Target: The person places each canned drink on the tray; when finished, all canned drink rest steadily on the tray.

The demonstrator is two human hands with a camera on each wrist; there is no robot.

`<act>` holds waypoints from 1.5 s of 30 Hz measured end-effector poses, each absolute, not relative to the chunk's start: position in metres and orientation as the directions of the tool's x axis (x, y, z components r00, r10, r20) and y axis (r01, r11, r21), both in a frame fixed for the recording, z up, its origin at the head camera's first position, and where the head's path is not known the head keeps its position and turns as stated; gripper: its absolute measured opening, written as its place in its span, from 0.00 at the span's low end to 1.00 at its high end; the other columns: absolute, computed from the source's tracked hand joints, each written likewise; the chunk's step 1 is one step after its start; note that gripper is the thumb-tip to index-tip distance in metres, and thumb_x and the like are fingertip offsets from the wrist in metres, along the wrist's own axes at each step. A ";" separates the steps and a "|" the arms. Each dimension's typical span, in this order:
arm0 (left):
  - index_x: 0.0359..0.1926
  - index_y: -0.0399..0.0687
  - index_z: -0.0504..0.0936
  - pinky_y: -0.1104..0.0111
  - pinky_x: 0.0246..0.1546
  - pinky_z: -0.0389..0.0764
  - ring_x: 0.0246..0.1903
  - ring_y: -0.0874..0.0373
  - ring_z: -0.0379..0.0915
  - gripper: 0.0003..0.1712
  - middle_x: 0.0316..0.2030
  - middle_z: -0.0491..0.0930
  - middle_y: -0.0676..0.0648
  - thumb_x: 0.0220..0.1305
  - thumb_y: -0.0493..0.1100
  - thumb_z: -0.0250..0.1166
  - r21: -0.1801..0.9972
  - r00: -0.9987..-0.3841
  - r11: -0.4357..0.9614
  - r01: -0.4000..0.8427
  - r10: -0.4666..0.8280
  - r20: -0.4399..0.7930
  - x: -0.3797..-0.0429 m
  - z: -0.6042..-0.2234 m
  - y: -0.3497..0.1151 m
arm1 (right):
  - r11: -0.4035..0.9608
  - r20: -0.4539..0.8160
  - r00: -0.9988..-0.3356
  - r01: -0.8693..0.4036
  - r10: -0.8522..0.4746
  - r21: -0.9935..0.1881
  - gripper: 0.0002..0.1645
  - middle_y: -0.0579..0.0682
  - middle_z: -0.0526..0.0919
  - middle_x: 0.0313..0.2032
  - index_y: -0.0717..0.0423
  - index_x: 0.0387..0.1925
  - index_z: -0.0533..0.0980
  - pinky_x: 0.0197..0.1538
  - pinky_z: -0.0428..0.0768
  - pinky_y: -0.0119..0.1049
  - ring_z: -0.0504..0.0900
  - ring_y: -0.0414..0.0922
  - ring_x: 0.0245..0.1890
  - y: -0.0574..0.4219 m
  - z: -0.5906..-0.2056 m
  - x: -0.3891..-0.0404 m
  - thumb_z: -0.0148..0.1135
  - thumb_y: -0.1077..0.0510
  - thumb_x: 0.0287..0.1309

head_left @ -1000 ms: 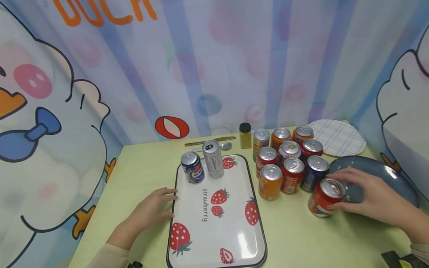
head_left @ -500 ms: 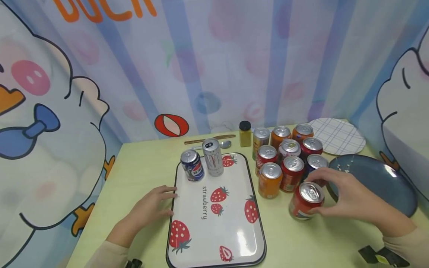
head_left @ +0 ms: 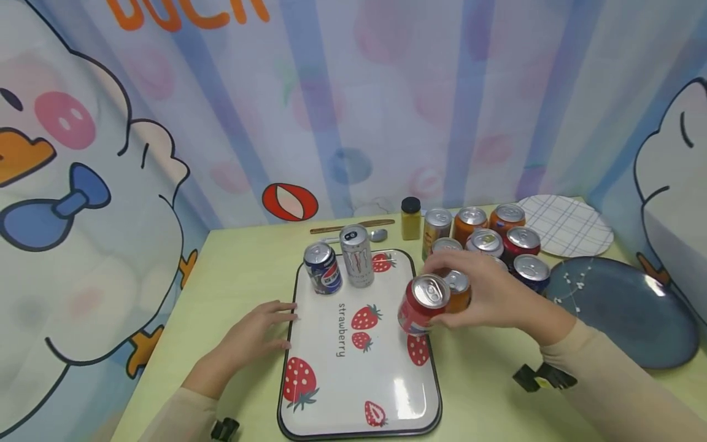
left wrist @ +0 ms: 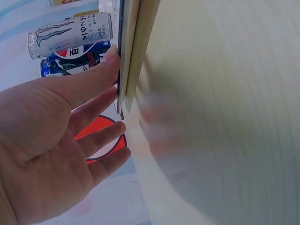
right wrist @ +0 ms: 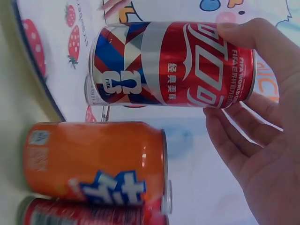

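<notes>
My right hand (head_left: 494, 294) grips a red Coca-Cola can (head_left: 415, 310) by its upper part, between thumb and fingers. The can hangs over the right edge of the white strawberry tray (head_left: 331, 393), and the right wrist view shows its red and silver side with a patterned base. On the tray's far left stand a blue Pepsi can (head_left: 323, 268) and a tall white Monster can (head_left: 358, 258). My left hand (head_left: 256, 341) lies at the tray's left edge, fingers extended, thumb and index fingertips at the rim in the left wrist view (left wrist: 123, 70).
Right of the tray, several cans cluster, among them an orange Fanta can (right wrist: 98, 161) close beside the held can. A yellow jar (head_left: 410, 220), a spoon (head_left: 378, 235) and a brown-handled utensil (head_left: 353, 226) lie behind. A dark blue plate (head_left: 624, 313) and checked plate (head_left: 569, 226) stand right.
My right hand has carried the Coca-Cola can leftward from beside the dark blue plate to over the tray's right edge. My left hand stays at the tray's left rim.
</notes>
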State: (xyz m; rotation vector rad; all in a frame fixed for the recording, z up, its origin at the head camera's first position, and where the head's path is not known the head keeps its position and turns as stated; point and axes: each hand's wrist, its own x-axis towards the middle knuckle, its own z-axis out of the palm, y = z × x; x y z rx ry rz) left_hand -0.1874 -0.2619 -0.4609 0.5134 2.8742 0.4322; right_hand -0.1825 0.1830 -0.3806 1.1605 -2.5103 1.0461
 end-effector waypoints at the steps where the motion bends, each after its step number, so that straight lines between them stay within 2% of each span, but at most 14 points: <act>1: 0.62 0.48 0.84 0.43 0.74 0.68 0.74 0.38 0.63 0.31 0.70 0.74 0.46 0.57 0.46 0.79 0.314 -0.923 0.898 0.307 0.362 -0.134 -0.188 -0.461 -0.262 | 0.458 0.417 -0.689 -0.715 -0.593 -0.528 0.40 0.36 0.84 0.51 0.44 0.55 0.79 0.52 0.88 0.44 0.83 0.35 0.50 0.178 -0.379 -0.188 0.88 0.51 0.36; 8: 0.63 0.48 0.84 0.42 0.74 0.67 0.74 0.38 0.63 0.32 0.71 0.74 0.46 0.57 0.46 0.79 0.316 -0.923 0.900 0.299 0.357 -0.144 -0.188 -0.460 -0.261 | 0.539 0.338 -0.763 -0.634 -0.551 -0.554 0.38 0.45 0.85 0.50 0.52 0.54 0.79 0.54 0.88 0.48 0.85 0.43 0.50 0.152 -0.380 -0.227 0.87 0.50 0.41; 13: 0.63 0.48 0.84 0.43 0.74 0.67 0.74 0.39 0.62 0.32 0.71 0.74 0.47 0.57 0.46 0.79 0.311 -0.925 0.906 0.287 0.346 -0.155 -0.187 -0.458 -0.259 | 0.625 0.226 -0.845 -0.516 -0.485 -0.586 0.38 0.50 0.85 0.52 0.55 0.56 0.80 0.59 0.85 0.51 0.83 0.50 0.54 0.137 -0.384 -0.251 0.86 0.49 0.43; 19: 0.63 0.49 0.84 0.43 0.74 0.68 0.74 0.40 0.63 0.31 0.71 0.74 0.47 0.57 0.46 0.79 0.306 -0.925 0.907 0.290 0.348 -0.154 -0.188 -0.456 -0.256 | 0.694 0.134 -0.898 -0.412 -0.419 -0.590 0.38 0.52 0.86 0.51 0.57 0.57 0.80 0.55 0.87 0.47 0.84 0.51 0.52 0.126 -0.388 -0.270 0.85 0.50 0.44; 25: 0.62 0.49 0.84 0.43 0.74 0.68 0.74 0.40 0.63 0.31 0.71 0.74 0.47 0.57 0.45 0.79 0.302 -0.926 0.910 0.283 0.341 -0.160 -0.189 -0.457 -0.256 | 0.704 0.138 -0.910 -0.392 -0.392 -0.592 0.39 0.53 0.86 0.49 0.58 0.57 0.79 0.49 0.88 0.45 0.85 0.51 0.49 0.122 -0.396 -0.284 0.85 0.51 0.43; 31: 0.62 0.49 0.84 0.42 0.74 0.67 0.75 0.39 0.62 0.31 0.71 0.73 0.47 0.57 0.46 0.79 0.297 -0.929 0.917 0.268 0.327 -0.173 -0.187 -0.456 -0.256 | 0.695 0.133 -0.912 -0.385 -0.388 -0.607 0.39 0.53 0.87 0.48 0.59 0.57 0.80 0.49 0.88 0.44 0.86 0.50 0.48 0.118 -0.402 -0.291 0.85 0.51 0.43; 35: 0.62 0.49 0.84 0.42 0.74 0.67 0.75 0.39 0.61 0.31 0.71 0.74 0.47 0.57 0.45 0.79 0.296 -0.929 0.914 0.278 0.335 -0.160 -0.188 -0.454 -0.257 | 0.698 0.116 -0.918 -0.366 -0.380 -0.615 0.40 0.54 0.86 0.52 0.59 0.60 0.79 0.54 0.88 0.46 0.84 0.52 0.52 0.117 -0.403 -0.293 0.84 0.52 0.46; 40: 0.62 0.50 0.84 0.42 0.74 0.67 0.75 0.39 0.61 0.31 0.71 0.74 0.47 0.56 0.46 0.79 0.303 -0.928 0.912 0.275 0.335 -0.165 -0.189 -0.454 -0.257 | 0.727 0.082 -0.920 -0.355 -0.384 -0.588 0.46 0.58 0.78 0.65 0.58 0.68 0.73 0.67 0.80 0.55 0.77 0.57 0.65 0.121 -0.398 -0.281 0.82 0.49 0.50; 43: 0.62 0.50 0.84 0.42 0.74 0.67 0.75 0.39 0.61 0.31 0.71 0.74 0.47 0.56 0.46 0.79 0.310 -0.928 0.911 0.271 0.333 -0.168 -0.188 -0.457 -0.257 | 0.732 0.115 -0.907 -0.398 -0.406 -0.553 0.48 0.60 0.73 0.70 0.57 0.71 0.72 0.72 0.73 0.61 0.70 0.61 0.71 0.129 -0.394 -0.265 0.81 0.47 0.52; 45: 0.62 0.50 0.84 0.42 0.74 0.68 0.75 0.39 0.61 0.31 0.71 0.74 0.47 0.56 0.45 0.79 0.310 -0.929 0.911 0.270 0.331 -0.165 -0.187 -0.458 -0.257 | 0.727 0.163 -0.893 -0.438 -0.420 -0.529 0.47 0.60 0.73 0.70 0.56 0.70 0.73 0.72 0.72 0.62 0.70 0.61 0.71 0.135 -0.391 -0.254 0.81 0.47 0.52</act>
